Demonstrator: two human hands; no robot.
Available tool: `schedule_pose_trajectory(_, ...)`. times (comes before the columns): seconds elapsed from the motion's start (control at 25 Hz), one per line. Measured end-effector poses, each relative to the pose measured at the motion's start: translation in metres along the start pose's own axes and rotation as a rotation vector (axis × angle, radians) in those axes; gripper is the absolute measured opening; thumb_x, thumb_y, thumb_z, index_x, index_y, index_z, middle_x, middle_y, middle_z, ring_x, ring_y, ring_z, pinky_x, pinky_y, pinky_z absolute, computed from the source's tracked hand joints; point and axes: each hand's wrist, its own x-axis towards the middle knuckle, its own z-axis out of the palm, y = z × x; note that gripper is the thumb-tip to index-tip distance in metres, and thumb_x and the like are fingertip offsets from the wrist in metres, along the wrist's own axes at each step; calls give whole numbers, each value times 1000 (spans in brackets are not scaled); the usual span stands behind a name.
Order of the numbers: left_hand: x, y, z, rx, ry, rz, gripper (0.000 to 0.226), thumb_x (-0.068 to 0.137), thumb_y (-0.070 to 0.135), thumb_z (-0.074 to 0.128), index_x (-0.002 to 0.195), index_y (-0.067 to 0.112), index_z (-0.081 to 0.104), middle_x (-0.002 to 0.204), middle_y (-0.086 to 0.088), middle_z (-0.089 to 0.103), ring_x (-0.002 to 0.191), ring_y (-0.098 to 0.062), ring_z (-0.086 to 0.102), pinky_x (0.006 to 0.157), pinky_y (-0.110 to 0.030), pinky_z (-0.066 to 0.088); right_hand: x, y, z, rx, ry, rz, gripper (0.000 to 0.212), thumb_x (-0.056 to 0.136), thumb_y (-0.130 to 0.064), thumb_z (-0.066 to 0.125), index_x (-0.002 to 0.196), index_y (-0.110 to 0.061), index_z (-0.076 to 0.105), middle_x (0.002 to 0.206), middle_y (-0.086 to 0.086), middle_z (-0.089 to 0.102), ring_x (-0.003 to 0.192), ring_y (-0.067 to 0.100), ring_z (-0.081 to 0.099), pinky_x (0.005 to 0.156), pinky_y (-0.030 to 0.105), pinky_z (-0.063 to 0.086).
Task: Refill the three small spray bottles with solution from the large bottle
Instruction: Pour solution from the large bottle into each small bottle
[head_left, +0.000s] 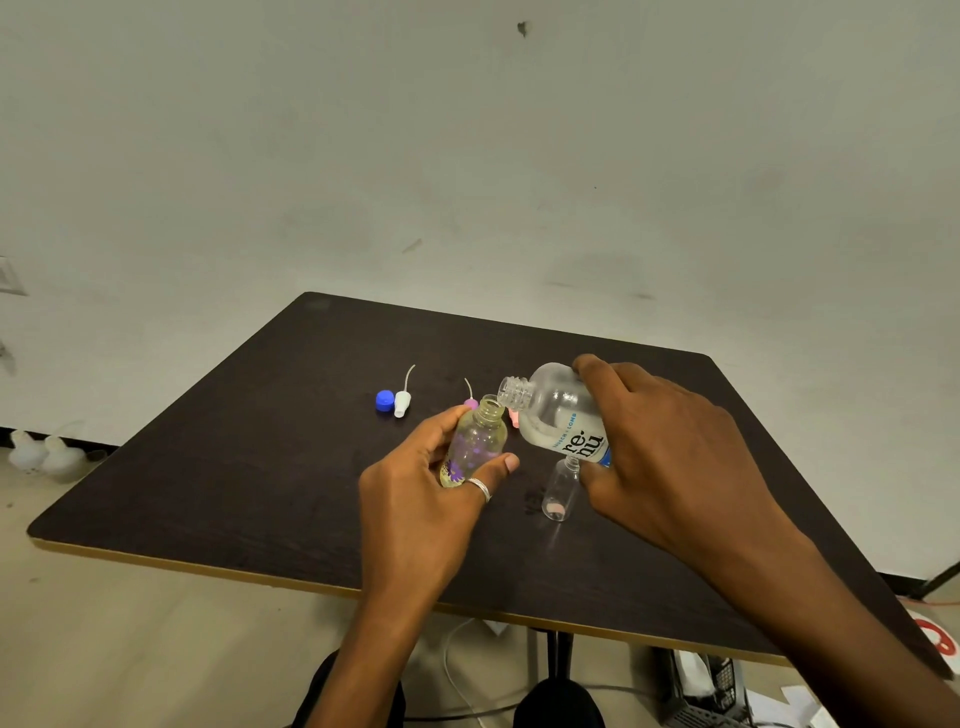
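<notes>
My right hand (660, 457) grips the large clear bottle (558, 415), tipped to the left with its open neck just above the mouth of a small clear bottle with a purple flower print (475, 447). My left hand (426, 493) holds that small bottle, tilted, above the table. A second small clear bottle (561, 491) stands upright and uncapped on the table below the large bottle, partly hidden by my right hand. A white spray top (402, 400), a pink spray top (471, 401) and a blue cap (385, 400) lie on the table behind.
The dark table (260, 467) has a pale front edge and stands near a plain wall. Another pink piece (514, 417) shows between the bottles. White bottles (47, 456) sit on the floor at left. Cables and a basket (706, 686) lie under the table.
</notes>
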Motion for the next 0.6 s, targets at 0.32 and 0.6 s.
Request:
schedule_pose_trajectory(0.32,1,0,-1,-78,-27,-14,57,71,30,89,124,26,69,106,15,75,95,4,70,81,-14,56,-6,-3,18,245,-1,83,74,67,-45,75,132,-28,41,113,-4,62,93,19,65,70,32,58)
schedule_pose_trajectory(0.6,10,-16,-13,-86,-4,-47,50,72,33,88,118,29,71,103,19,74,96,5,69,78,-10,53,-7,1,34,670,17,284,69,56,-53,80,116,-33,53,97,-15,64,81,3,62,66,15,48)
